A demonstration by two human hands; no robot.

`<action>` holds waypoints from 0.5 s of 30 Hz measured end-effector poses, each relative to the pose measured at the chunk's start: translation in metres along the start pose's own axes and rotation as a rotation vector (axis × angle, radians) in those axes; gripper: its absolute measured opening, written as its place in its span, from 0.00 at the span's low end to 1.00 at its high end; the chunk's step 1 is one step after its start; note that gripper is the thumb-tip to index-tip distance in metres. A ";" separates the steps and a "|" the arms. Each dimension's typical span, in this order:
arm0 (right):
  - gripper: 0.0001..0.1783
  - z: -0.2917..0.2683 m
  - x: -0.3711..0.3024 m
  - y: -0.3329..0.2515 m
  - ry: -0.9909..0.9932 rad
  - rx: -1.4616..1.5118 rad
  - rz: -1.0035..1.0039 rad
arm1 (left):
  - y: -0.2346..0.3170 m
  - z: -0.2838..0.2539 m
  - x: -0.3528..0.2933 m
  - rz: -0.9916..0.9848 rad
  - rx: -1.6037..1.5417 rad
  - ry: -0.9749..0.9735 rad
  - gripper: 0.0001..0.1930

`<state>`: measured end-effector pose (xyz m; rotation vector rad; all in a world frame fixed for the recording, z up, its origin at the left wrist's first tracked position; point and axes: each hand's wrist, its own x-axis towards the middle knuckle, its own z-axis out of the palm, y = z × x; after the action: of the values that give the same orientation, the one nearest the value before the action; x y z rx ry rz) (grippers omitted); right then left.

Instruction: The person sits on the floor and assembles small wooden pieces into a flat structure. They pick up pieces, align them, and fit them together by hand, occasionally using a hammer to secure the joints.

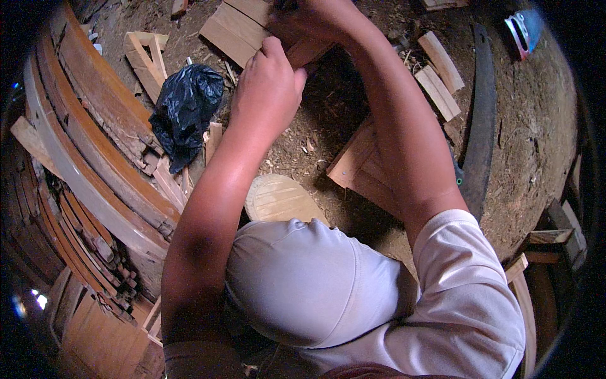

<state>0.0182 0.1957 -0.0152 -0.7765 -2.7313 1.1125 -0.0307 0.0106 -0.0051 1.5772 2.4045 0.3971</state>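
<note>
My left hand [270, 88] is curled closed at the near edge of a small wooden piece [307, 52], its thumb side toward the wood. Just beyond it my right hand [319, 16] bends over the same spot from the right. Its fingers look bent but lie in shadow at the top edge of the view, so whatever they grip is hidden. Flat brown boards [232, 35] lie on the ground left of both hands. Below my right forearm rests a broader wooden board [361, 167], and a pale rounded piece of wood [284, 197] lies nearer to me.
A crumpled black plastic bag [187, 104] sits left of my left forearm, beside stacked long planks [95, 120]. Wood offcuts [439, 91] and a long dark saw blade [483, 120] lie on the dirt to the right. A blue and silver object [524, 35] is at far right.
</note>
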 end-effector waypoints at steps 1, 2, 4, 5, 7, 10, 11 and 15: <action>0.30 -0.005 -0.003 -0.003 -0.028 -0.017 0.001 | 0.001 -0.001 0.001 -0.003 0.002 -0.005 0.26; 0.31 -0.010 -0.006 -0.010 -0.061 -0.032 -0.049 | 0.000 -0.002 -0.001 -0.016 0.007 -0.009 0.26; 0.35 -0.023 -0.016 -0.017 -0.120 -0.066 -0.140 | -0.001 -0.002 -0.003 -0.036 0.005 -0.022 0.26; 0.36 -0.019 -0.012 -0.014 -0.123 -0.098 -0.126 | -0.001 -0.002 -0.002 -0.041 0.002 -0.030 0.26; 0.37 -0.007 -0.002 -0.011 -0.131 -0.161 -0.101 | -0.002 -0.002 -0.002 -0.030 -0.004 -0.027 0.25; 0.35 -0.005 -0.001 -0.009 -0.116 -0.172 -0.083 | 0.000 -0.003 -0.002 -0.020 -0.010 -0.020 0.25; 0.34 0.000 0.002 -0.004 -0.065 -0.093 -0.018 | 0.001 -0.003 -0.001 -0.016 -0.013 -0.018 0.25; 0.30 0.008 0.008 -0.003 0.006 0.026 0.105 | -0.001 -0.001 -0.002 -0.015 -0.001 -0.019 0.25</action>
<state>0.0081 0.1926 -0.0203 -0.9277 -2.6933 1.1605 -0.0317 0.0083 -0.0042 1.5551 2.4000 0.3780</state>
